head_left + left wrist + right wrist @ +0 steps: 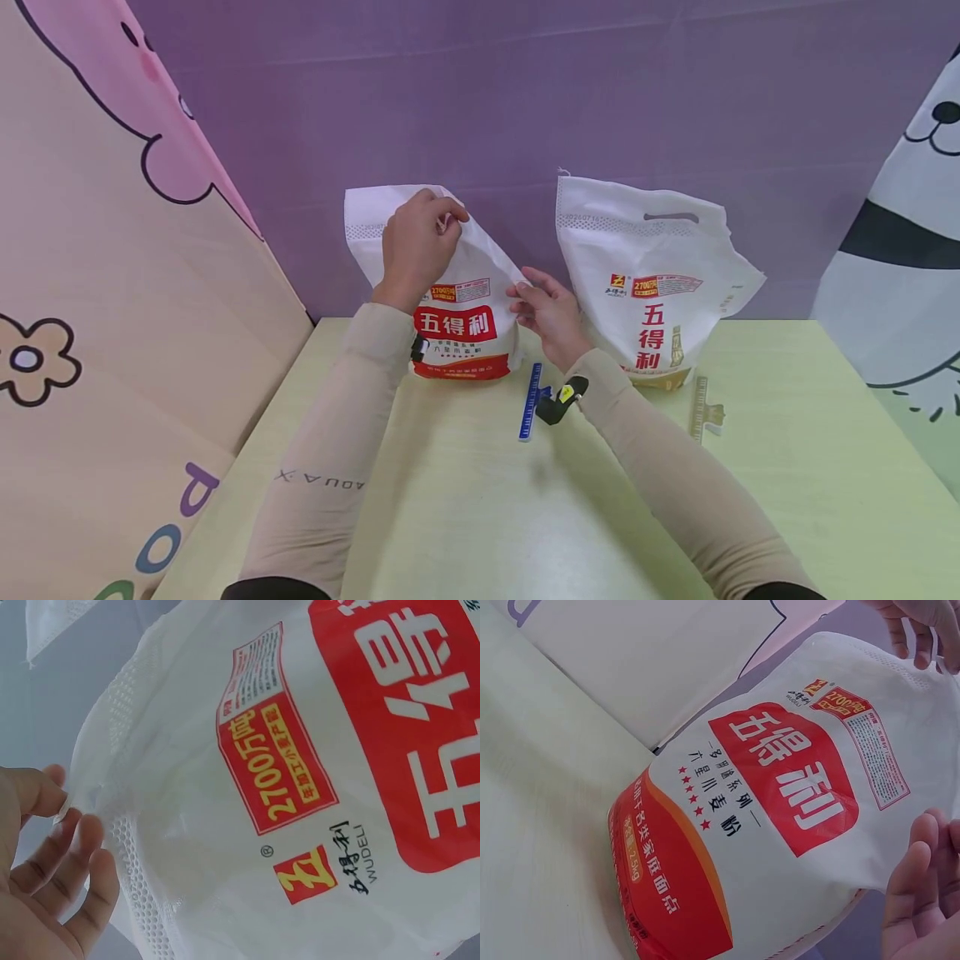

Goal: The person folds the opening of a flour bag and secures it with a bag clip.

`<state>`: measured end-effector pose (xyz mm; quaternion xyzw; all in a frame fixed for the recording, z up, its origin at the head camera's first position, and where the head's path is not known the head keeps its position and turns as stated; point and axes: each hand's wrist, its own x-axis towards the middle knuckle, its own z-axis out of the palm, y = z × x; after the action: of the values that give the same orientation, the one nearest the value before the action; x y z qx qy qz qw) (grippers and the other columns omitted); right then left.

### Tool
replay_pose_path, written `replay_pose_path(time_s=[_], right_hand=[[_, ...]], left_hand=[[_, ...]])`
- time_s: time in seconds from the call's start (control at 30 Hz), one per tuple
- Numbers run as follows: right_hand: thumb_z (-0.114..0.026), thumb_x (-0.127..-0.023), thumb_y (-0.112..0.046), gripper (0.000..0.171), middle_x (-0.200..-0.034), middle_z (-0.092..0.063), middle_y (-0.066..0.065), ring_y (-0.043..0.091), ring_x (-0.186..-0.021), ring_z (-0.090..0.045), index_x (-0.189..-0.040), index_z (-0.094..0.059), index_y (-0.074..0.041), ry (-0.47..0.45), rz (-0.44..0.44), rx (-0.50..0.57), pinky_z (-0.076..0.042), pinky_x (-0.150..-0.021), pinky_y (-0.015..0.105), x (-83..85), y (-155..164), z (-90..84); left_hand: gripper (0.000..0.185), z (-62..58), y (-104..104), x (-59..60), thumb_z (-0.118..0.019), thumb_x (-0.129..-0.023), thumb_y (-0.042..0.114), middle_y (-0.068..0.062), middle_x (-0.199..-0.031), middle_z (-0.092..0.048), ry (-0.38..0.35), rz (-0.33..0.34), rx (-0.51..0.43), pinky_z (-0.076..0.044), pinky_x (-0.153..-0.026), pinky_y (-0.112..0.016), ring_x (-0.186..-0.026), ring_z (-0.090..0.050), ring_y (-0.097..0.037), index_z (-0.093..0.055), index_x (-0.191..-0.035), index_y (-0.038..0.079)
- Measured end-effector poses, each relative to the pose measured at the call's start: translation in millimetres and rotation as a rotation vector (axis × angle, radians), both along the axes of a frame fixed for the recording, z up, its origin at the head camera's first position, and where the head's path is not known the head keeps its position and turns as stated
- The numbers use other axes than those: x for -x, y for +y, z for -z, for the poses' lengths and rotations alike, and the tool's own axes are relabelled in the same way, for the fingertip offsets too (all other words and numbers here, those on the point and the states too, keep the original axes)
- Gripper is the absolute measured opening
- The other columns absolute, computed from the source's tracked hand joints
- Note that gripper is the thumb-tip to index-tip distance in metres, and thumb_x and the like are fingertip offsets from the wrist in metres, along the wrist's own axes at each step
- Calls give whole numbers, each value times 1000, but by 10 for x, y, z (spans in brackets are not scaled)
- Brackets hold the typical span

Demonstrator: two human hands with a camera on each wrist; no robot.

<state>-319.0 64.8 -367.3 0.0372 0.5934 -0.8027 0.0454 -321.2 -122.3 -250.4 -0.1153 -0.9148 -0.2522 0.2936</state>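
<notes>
The left bag's (pixel 457 283) contents are hidden; its top is partly covered by the left hand (pixel 415 246), whose grip pinches the upper edge. The right hand (pixel 547 312), fingers spread, touches the bag's side. Right of it stands a second bag (pixel 652 275); a blue clip (pixel 531 400) lies below it on the green counter (pixel 465 500).
</notes>
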Motion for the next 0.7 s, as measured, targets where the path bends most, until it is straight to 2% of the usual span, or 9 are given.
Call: replay_pose_path(time_s=[0.3,0.5,0.7], right_hand=[[-64,-102,-27,44,-109,-72,2,13,-80,-66,-144,-55,-22,-7,-1,-28,-56,-79,24,8,7,-34],[-66,-100,-31,44,-113,-71,4,16,-85,-68,-143,-56,-24,-10,27,-98,-57,-87,28,8,-6,-37],[-66,-100,-33,40,-112,-70,5,17,-90,-71,-139,-58,-27,-8,52,-151,-57,-89,29,-4,-21,-45]], left_hand=[[19,52,-7,20,-63,-100,26,-7,-104,-59,-11,-17,32,-58,-86,-39,-92,-59,-22,-79,-107,17],[20,62,3,26,-63,-100,24,-8,-104,-56,-13,-34,51,-59,-86,-39,-90,-57,-22,-79,-108,16],[24,60,34,25,-63,-100,26,-9,-103,-56,-14,-58,142,-59,-86,-38,-90,-55,-21,-78,-115,16]])
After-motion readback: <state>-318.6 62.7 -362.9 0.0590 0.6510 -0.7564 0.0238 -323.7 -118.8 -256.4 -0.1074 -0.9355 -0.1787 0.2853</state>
